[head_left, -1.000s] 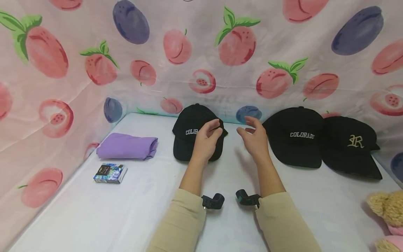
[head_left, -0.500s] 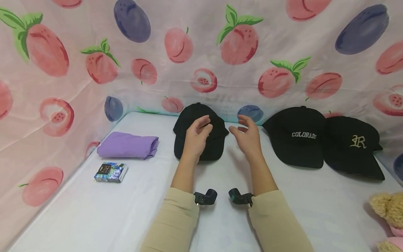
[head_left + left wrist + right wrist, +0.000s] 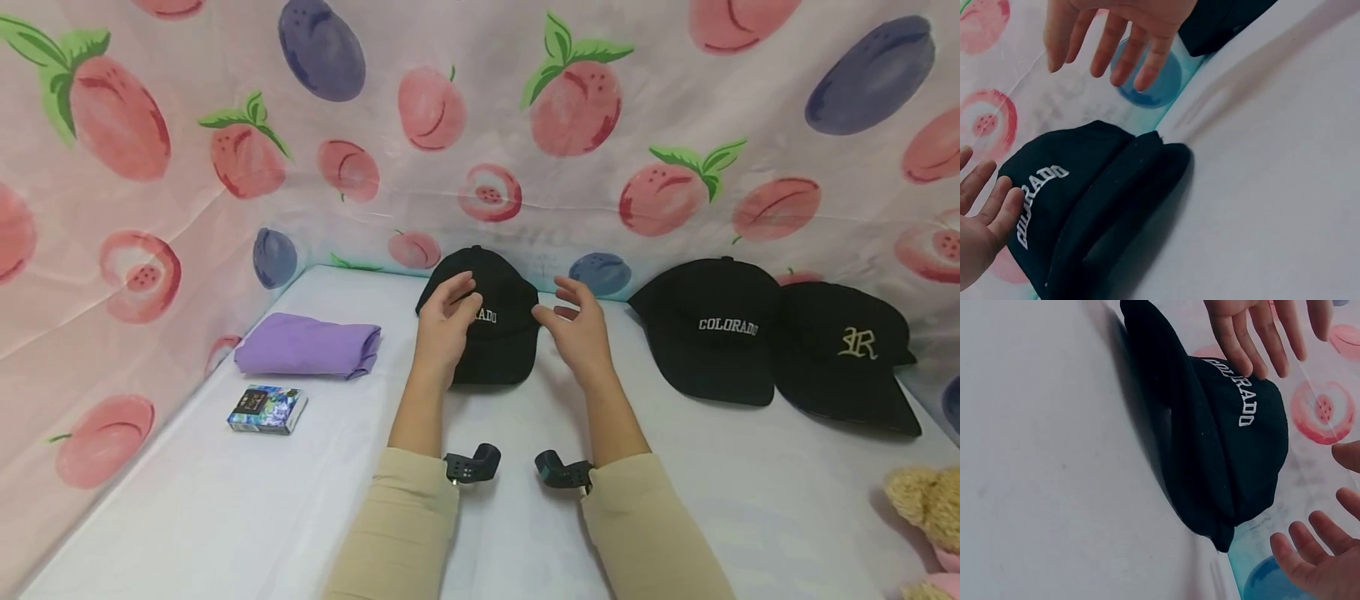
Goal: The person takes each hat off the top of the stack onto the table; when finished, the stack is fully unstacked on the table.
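Midway along the counter's (image 3: 225, 517) back edge, a black cap (image 3: 498, 337) lies, brim toward the near edge, beyond left hand (image 3: 442, 327) and right hand (image 3: 581, 327), fingers (image 3: 1270, 340) relaxed, gripping nothing; the left looks nearer.

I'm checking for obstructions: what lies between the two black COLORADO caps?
In the head view, the right hand shows in the gap between the left COLORADO cap and right COLORADO cap, with only bare white surface behind it.
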A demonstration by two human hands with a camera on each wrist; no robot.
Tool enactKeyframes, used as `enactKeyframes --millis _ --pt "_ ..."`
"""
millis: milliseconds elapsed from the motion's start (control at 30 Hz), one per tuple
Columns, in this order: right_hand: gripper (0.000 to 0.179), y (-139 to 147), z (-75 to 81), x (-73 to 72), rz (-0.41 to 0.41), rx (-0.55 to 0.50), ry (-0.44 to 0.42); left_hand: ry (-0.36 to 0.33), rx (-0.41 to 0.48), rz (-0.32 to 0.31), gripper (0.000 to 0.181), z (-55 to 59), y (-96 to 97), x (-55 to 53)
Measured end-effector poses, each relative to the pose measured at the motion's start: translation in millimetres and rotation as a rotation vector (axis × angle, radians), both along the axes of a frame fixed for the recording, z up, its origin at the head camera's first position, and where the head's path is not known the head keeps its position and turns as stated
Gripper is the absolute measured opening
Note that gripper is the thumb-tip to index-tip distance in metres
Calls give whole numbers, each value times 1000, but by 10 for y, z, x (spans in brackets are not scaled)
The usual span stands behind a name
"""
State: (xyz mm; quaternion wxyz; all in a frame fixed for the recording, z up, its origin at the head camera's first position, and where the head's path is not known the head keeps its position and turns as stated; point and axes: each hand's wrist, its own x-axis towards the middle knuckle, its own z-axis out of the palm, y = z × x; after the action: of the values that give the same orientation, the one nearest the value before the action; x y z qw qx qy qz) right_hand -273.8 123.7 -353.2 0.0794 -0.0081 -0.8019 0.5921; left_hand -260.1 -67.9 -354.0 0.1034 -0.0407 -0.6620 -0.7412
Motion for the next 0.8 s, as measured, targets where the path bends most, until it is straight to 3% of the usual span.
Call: enactKeyframes --millis 233,500,800 --pt "65 -30 -52 -8 23 4 -35 -41 13 66 48 -68 -177 -16" --pt "69 -19 -131 -22 56 29 -75 -100 -64 146 50 -182 -368 -37" --pt "72 -5 -184 -46 107 100 -109 -166 -191 173 55 -239 -486 -24"
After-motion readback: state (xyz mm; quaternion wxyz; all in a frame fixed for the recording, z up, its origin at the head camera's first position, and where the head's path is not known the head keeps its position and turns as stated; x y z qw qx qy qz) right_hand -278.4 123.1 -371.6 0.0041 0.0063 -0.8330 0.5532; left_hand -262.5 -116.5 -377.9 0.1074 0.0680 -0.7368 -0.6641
